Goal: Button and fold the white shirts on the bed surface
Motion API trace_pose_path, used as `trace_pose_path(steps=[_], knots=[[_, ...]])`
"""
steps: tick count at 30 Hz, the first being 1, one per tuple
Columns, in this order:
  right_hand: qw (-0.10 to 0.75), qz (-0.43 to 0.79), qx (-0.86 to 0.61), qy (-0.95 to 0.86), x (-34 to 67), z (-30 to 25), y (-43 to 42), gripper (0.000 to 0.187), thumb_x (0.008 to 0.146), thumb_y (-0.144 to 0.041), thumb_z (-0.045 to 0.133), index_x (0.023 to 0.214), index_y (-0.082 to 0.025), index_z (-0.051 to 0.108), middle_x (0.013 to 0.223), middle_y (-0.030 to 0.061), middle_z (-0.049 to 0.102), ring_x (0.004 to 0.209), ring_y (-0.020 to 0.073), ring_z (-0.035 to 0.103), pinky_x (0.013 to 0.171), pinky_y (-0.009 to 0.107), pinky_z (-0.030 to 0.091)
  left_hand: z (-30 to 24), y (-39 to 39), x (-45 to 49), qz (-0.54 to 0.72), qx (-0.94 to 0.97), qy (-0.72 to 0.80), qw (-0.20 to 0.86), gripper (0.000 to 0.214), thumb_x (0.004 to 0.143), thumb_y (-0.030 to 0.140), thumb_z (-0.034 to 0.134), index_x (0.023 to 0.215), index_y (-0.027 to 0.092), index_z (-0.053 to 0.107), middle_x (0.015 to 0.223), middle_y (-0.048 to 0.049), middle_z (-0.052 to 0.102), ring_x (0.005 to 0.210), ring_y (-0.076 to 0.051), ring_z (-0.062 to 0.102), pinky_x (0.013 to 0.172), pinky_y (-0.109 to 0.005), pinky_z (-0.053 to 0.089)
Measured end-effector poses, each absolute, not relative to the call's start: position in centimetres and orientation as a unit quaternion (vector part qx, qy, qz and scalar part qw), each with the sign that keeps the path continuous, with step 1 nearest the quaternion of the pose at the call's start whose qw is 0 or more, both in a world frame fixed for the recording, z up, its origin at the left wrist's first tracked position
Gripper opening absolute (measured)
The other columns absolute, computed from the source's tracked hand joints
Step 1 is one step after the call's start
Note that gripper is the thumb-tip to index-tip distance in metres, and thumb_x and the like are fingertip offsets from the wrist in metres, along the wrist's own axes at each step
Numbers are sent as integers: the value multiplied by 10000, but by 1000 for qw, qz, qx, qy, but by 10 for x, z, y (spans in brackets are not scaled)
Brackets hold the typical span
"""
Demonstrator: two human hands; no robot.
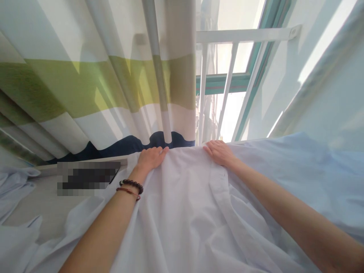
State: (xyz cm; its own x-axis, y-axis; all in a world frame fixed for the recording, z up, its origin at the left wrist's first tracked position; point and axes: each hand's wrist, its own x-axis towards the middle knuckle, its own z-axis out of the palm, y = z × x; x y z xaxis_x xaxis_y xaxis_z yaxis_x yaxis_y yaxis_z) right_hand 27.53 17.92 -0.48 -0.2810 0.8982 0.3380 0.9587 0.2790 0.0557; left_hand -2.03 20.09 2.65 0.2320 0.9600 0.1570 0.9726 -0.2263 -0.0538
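Observation:
A white garment (184,197) with a stitched band of cloth (227,201) is spread in front of me, loosely creased toward the bottom of the view. My left hand (152,158) holds its far edge, fingers closed over the cloth and thumb pointing right. Two bracelets circle that wrist, one of dark beads (132,185). To the right, my right hand (220,151) grips the same far edge, with its fingers bent over it. The fingertips of both hands are partly hidden beyond the edge. Between the hands the cloth's edge runs nearly straight.
A curtain (108,83) with white, green and dark blue bands hangs just beyond the far edge. White railing (247,36) stands before a green-framed window (239,81). At left, a pixelated dark object (88,177) lies on a pale surface (48,208), beside more white cloth (14,189).

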Motion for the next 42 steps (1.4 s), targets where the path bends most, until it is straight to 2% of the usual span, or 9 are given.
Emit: trace_pose_path(steps=[5,9,14,19,21,25,30,38,42], knots=[[109,-127,-596,-785,275,-2,178,448,1041,-402,220,996,-178,605,1035,113,670,1041,251,588,939,361,376,30,211,-19,-34,-770,-636,48,617,991,530,210,1031,172,712,1049,-150,742,989,-296,673,844,-408,474],[100,-119,-617,-771,269,1,171,455,1036,-403,237,1088,-143,607,1105,151,653,1076,267,579,969,389,379,28,197,-18,-61,-772,-626,93,559,1009,431,219,1172,133,663,1168,-183,689,1116,-332,612,987,-496,392],[120,-114,-648,-744,236,-13,145,625,1002,-459,285,1457,-36,352,1504,251,372,1400,357,311,1126,492,224,11,159,-12,-80,-766,-625,130,613,982,465,309,1498,137,354,1514,-197,397,1403,-367,335,1159,-563,136],[150,-92,-644,-744,214,-27,133,730,981,-505,292,1509,-3,234,1587,222,218,1471,340,156,1169,462,163,-15,132,1,-83,-762,-637,89,766,959,564,294,1546,80,204,1615,-209,128,1477,-402,103,1168,-568,136],[153,-101,-627,-757,219,-24,139,672,992,-483,288,1482,-24,297,1545,217,318,1443,324,232,1165,445,165,-19,137,-1,-98,-764,-629,105,745,968,551,277,1544,84,211,1608,-207,166,1477,-389,118,1172,-560,136],[155,-123,-599,-776,234,-14,157,482,1015,-437,249,1261,-132,529,1217,160,598,1163,287,505,1060,412,299,-15,160,-11,-123,-779,-593,162,614,987,489,276,1477,137,390,1443,-185,462,1370,-338,361,1160,-494,197],[150,-152,-599,-772,237,-12,173,441,1009,-473,264,1053,-170,581,1045,136,628,989,294,547,896,404,370,-1,180,-13,-112,-774,-600,170,563,978,534,262,1246,175,603,1153,-163,637,1109,-339,553,1001,-476,358],[96,-114,-595,-790,243,3,189,505,1017,-512,218,999,-211,623,965,108,691,877,254,647,740,346,401,25,211,-13,-25,-775,-629,62,704,940,641,167,926,203,718,998,-132,738,958,-342,681,804,-431,488],[89,-92,-610,-782,238,8,188,540,1015,-520,198,1046,-212,640,1031,125,695,936,270,653,784,365,422,27,216,-7,-15,-758,-650,52,704,960,591,152,944,188,730,1014,-156,742,985,-361,682,841,-469,485]])
